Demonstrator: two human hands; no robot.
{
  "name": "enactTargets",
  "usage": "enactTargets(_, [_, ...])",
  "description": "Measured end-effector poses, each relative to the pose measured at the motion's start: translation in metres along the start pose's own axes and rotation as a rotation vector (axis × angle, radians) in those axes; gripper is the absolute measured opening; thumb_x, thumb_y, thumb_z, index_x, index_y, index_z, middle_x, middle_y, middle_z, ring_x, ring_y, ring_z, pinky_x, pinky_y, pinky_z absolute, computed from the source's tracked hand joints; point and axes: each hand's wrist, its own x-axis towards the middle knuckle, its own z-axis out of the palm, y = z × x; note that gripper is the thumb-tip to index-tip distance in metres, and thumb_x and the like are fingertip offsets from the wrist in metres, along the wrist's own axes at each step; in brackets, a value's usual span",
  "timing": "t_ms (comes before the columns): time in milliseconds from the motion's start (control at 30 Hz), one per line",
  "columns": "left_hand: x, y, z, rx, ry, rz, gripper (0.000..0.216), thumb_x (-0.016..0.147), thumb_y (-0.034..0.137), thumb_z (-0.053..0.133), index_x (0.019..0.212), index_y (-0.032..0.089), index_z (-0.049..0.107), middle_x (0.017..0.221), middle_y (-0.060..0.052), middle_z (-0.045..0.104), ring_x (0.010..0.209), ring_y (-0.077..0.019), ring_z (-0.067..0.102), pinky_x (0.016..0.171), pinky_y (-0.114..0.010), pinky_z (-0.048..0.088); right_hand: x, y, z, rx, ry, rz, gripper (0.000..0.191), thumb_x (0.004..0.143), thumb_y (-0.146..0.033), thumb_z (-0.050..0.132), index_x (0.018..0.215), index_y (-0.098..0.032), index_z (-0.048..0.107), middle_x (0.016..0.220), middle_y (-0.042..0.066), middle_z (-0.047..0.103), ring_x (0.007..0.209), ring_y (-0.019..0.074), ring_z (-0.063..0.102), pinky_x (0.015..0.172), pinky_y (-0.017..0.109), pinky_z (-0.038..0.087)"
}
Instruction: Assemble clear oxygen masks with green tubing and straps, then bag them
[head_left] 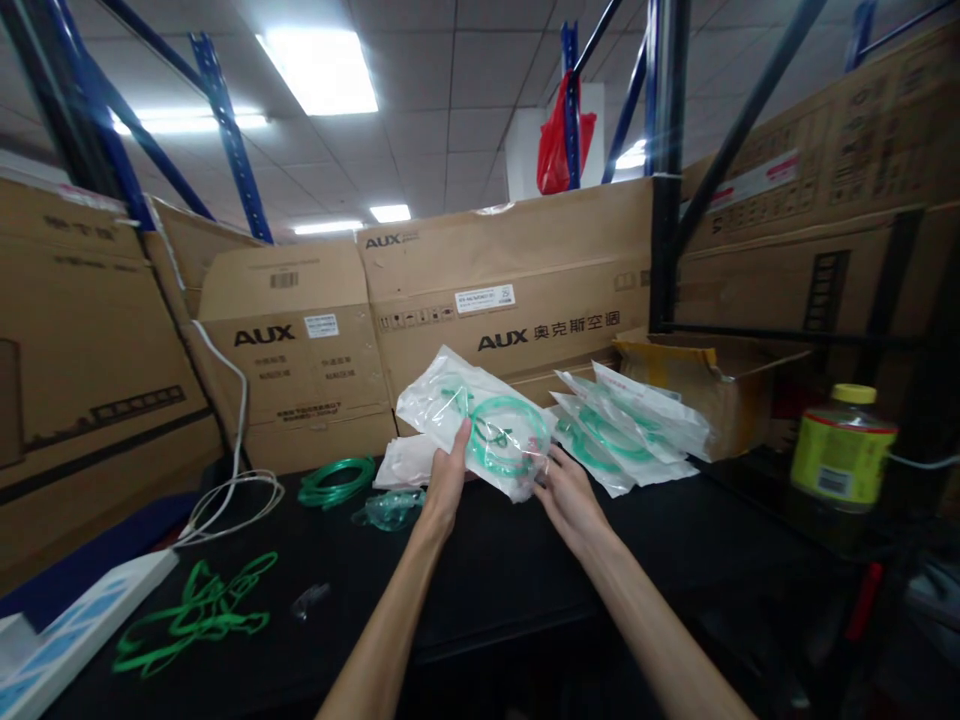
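Held up over the black table is a clear-fronted plastic packet with coiled green tubing inside. My left hand grips its lower left edge, thumb on the front. At its right lower corner my right hand is closed on the packet, fingers pinching the edge. Several similar packets with green tubing lie stacked to the right. Behind my left hand are a white packet, a clear green mask-like piece and a loose coil of green tubing.
Green elastic straps and a small clear piece lie at left, near a white power strip and white cable. A yellow-labelled bottle and open cardboard box stand right. Large cartons wall the back.
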Motion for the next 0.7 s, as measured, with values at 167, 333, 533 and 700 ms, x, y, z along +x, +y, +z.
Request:
enactTargets(167, [-0.007,-0.005,-0.012,0.028,0.048,-0.09,0.053,0.098,0.057,0.051,0.112,0.01,0.071,0.108,-0.019,0.076,0.099,-0.0288,0.074,0.064,-0.031,0.065,0.0,-0.009,-0.018,-0.042,0.034,0.031,0.029,0.073,-0.021,0.08,0.095,-0.02,0.061,0.083,0.003,0.077,0.081,0.0229,0.076,0.07,0.032,0.062])
enactTargets(333, [-0.007,-0.014,-0.007,-0.009,0.102,-0.087,0.044,0.102,0.048,0.048,0.118,0.011,0.067,0.114,-0.017,0.074,0.095,-0.0247,0.075,0.071,-0.034,0.066,-0.006,-0.024,-0.035,-0.098,0.047,0.065,0.023,0.081,-0.017,0.076,0.099,-0.018,0.062,0.078,0.004,0.076,0.069,0.0193,0.076,0.071,0.031,0.065])
enactTargets(533, [0.005,-0.019,-0.012,-0.006,0.314,-0.049,0.039,0.106,0.037,0.039,0.116,0.009,0.063,0.113,-0.017,0.071,0.094,-0.024,0.076,0.07,-0.034,0.067,-0.024,-0.051,-0.067,-0.15,0.138,0.074,0.017,0.086,-0.011,0.07,0.1,-0.017,0.06,0.076,0.006,0.077,0.067,0.0182,0.076,0.071,0.026,0.066])
enactTargets(700, [0.011,-0.015,-0.027,-0.005,0.424,-0.054,0.039,0.106,0.037,0.037,0.116,0.009,0.062,0.12,-0.018,0.067,0.095,-0.0242,0.076,0.076,-0.032,0.066,-0.052,-0.083,-0.106,-0.214,0.262,-0.03,0.02,0.088,-0.011,0.068,0.105,-0.018,0.061,0.08,0.004,0.077,0.071,0.0158,0.077,0.073,0.02,0.065])
